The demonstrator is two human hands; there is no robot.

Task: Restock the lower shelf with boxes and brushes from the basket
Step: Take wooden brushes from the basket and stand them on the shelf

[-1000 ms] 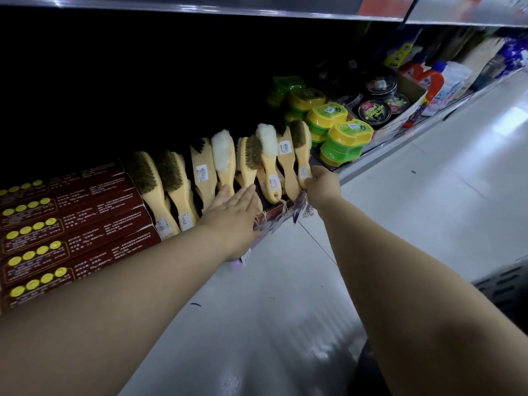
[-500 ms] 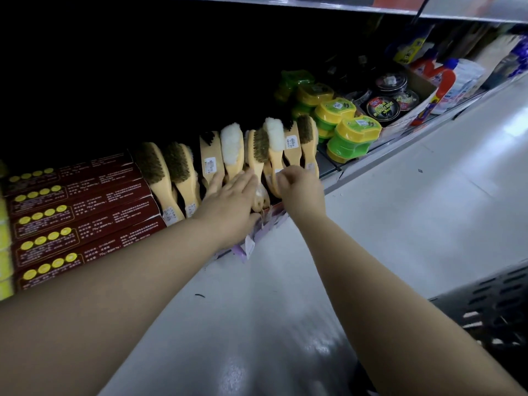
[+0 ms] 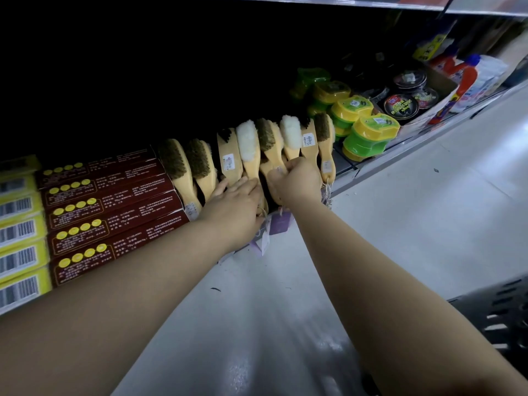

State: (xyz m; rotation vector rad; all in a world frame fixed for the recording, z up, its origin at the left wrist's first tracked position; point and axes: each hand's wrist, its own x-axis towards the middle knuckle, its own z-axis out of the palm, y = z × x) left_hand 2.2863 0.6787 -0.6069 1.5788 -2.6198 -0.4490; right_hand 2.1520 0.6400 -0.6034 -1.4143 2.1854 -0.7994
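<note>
Squaring the brushes (image 3: 200,164): right grip (image 3: 297,182) pinches a handle (image 3: 275,164); left grip (image 3: 237,201), at its 9 o'clock, lies spread. The next move probably calls for seating it straight.

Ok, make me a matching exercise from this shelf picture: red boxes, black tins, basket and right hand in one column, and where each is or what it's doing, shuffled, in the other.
Column one
1. red boxes
2. black tins
3. basket
4. right hand

Column two
A. grips a brush handle
B. bottom right corner of the view
C. left of the brushes on the shelf
D. in a cardboard tray, far right of the shelf

Pairs: 1-C, 2-D, 3-B, 4-A
</note>
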